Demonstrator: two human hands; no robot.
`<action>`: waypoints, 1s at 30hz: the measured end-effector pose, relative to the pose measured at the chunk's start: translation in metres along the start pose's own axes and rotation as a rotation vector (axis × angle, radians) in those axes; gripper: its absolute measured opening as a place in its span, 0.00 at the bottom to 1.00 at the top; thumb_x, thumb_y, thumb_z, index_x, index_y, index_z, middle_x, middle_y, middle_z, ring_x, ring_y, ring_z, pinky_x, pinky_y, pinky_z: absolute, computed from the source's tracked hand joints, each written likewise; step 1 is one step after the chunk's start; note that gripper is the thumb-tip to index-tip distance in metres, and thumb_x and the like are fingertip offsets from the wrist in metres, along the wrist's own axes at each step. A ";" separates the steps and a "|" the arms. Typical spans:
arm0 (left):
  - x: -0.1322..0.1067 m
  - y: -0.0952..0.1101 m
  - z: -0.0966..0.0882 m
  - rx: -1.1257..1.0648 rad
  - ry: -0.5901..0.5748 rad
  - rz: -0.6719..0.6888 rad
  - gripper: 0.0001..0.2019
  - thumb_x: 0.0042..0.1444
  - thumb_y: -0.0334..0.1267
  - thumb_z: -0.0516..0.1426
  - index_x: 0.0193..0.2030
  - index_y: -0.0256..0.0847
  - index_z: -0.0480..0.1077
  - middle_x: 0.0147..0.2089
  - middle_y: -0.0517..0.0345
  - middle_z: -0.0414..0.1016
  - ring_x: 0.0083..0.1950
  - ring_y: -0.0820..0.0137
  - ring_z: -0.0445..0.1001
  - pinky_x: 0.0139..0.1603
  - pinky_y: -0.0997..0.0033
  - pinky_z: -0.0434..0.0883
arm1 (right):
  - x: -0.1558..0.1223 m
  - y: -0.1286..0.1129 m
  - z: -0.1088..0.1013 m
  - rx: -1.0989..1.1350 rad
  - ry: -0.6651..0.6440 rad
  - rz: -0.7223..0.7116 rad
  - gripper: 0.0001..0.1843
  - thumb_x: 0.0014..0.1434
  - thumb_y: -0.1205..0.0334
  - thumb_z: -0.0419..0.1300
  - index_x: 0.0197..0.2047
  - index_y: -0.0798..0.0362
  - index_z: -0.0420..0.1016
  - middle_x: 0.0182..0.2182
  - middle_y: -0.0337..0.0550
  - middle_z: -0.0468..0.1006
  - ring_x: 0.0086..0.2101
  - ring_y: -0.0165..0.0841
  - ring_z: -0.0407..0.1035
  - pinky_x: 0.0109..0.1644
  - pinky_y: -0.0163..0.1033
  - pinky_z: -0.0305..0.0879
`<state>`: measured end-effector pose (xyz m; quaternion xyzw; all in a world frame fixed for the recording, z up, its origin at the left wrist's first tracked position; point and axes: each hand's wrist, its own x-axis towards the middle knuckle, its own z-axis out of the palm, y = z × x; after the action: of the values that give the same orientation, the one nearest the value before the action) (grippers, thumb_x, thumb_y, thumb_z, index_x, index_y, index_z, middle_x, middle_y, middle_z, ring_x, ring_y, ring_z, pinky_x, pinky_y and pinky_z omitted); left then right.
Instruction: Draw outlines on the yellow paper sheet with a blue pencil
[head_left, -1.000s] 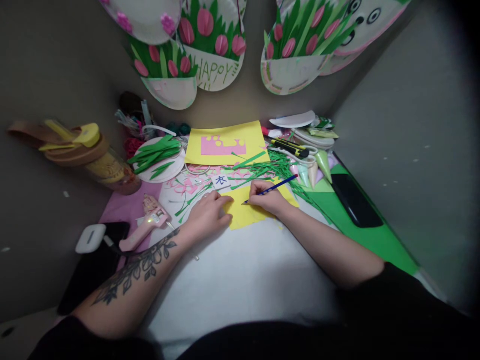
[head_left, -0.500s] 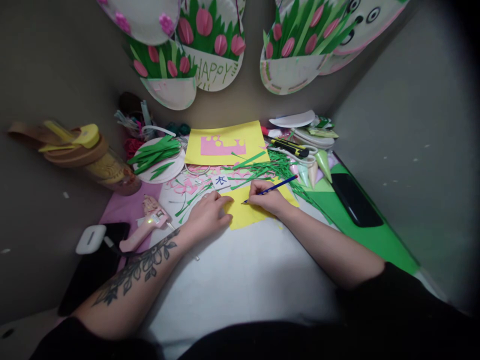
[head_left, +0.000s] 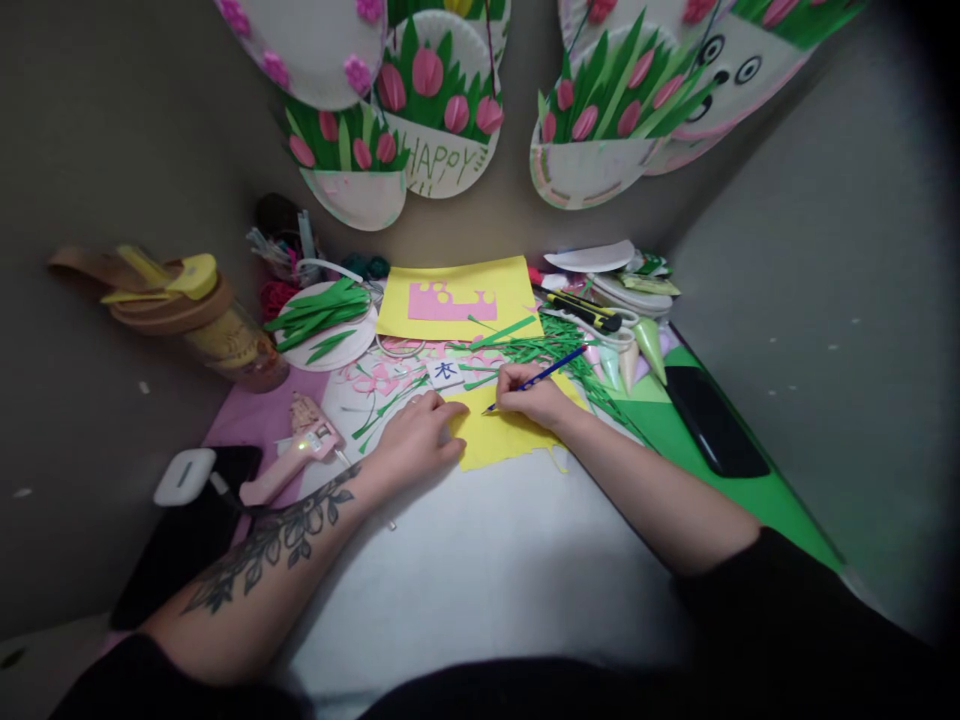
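My right hand (head_left: 531, 395) is closed round a dark blue pencil (head_left: 553, 369), its tip on or just above a yellow sheet of paper (head_left: 499, 440). The sheet has a ragged lower edge. At its left edge my left hand (head_left: 424, 435) rests with fingers spread, fingertips on the paper. Just beyond the hands lies a small white card (head_left: 445, 373) with a dark blue character. Green paper strips (head_left: 551, 340) and pink paper scraps (head_left: 375, 377) are strewn behind the sheet. Farther back lies a larger yellow sheet (head_left: 461, 272) bearing a cut pink paper (head_left: 450, 303).
To the left stand a tumbler (head_left: 217, 320), a pink glue gun (head_left: 292, 463), a white earbud case (head_left: 185, 477) and a plate of green leaves (head_left: 326, 345). On the right lie a black phone (head_left: 716, 420) and a utility knife (head_left: 581, 310). Decorated paper plates (head_left: 352, 195) hang on the wall.
The view has tilted up slightly, so background things sit lower in the picture. Both hands stay in place on the yellow sheet; the pencil has barely shifted.
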<state>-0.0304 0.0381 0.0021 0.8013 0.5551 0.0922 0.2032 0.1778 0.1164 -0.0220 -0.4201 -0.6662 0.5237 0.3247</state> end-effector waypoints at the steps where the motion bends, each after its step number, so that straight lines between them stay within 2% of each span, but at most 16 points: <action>1: 0.000 0.000 0.000 0.001 0.002 0.000 0.22 0.53 0.42 0.54 0.56 0.47 0.67 0.48 0.53 0.66 0.49 0.62 0.68 0.51 0.63 0.66 | 0.000 0.001 0.000 -0.004 0.001 0.001 0.07 0.38 0.66 0.60 0.17 0.54 0.63 0.16 0.32 0.63 0.19 0.25 0.55 0.23 0.33 0.49; 18: -0.001 0.000 0.000 -0.019 -0.002 -0.023 0.22 0.53 0.42 0.54 0.56 0.48 0.66 0.47 0.54 0.66 0.48 0.63 0.68 0.51 0.64 0.66 | -0.002 0.002 0.001 -0.042 -0.041 0.010 0.09 0.38 0.65 0.60 0.17 0.53 0.62 0.16 0.33 0.62 0.20 0.25 0.54 0.23 0.33 0.48; 30: 0.000 0.000 0.000 0.013 -0.005 -0.010 0.22 0.53 0.43 0.54 0.57 0.47 0.66 0.48 0.54 0.66 0.47 0.63 0.69 0.50 0.64 0.66 | -0.002 0.003 0.000 -0.050 -0.040 -0.016 0.06 0.38 0.66 0.59 0.18 0.54 0.63 0.16 0.33 0.62 0.20 0.25 0.54 0.24 0.33 0.48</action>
<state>-0.0302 0.0379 0.0027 0.8000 0.5592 0.0854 0.2000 0.1794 0.1150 -0.0253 -0.4121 -0.6888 0.5125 0.3051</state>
